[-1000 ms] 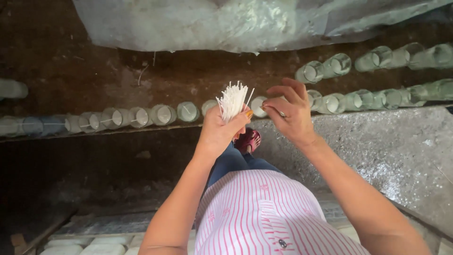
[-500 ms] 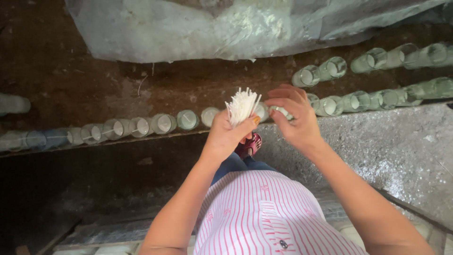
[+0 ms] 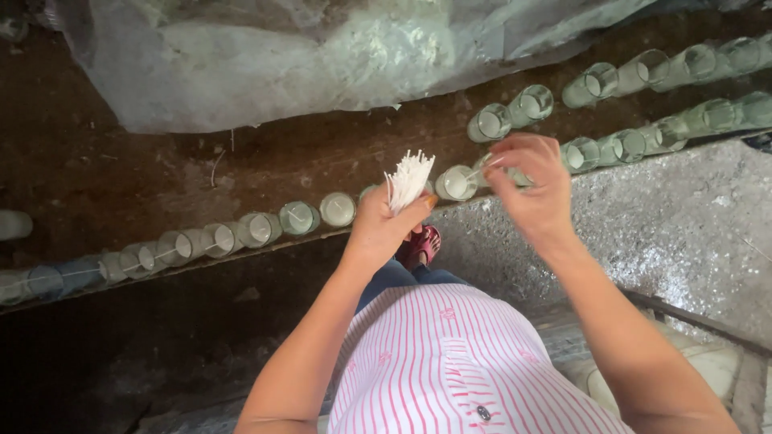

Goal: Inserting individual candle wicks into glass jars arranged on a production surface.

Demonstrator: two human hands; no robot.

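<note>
The left hand (image 3: 384,225) clenches a bundle of thin white wicks (image 3: 408,178), fanned upward; the right hand (image 3: 527,189) pinches one wick above the row of wax-filled glasses (image 3: 297,218)

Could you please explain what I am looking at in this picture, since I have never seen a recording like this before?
There is no machine: a camera worn on a person's head looks down at their own two hands. The left hand grips a bundle of thin white sticks, perhaps wicks. The right hand pinches a single stick above a row of glass jars filled with something pale, lined up on a dark ledge. More jars stand behind, below a crumpled plastic sheet. The striped pink shirt is the person's own.
</note>
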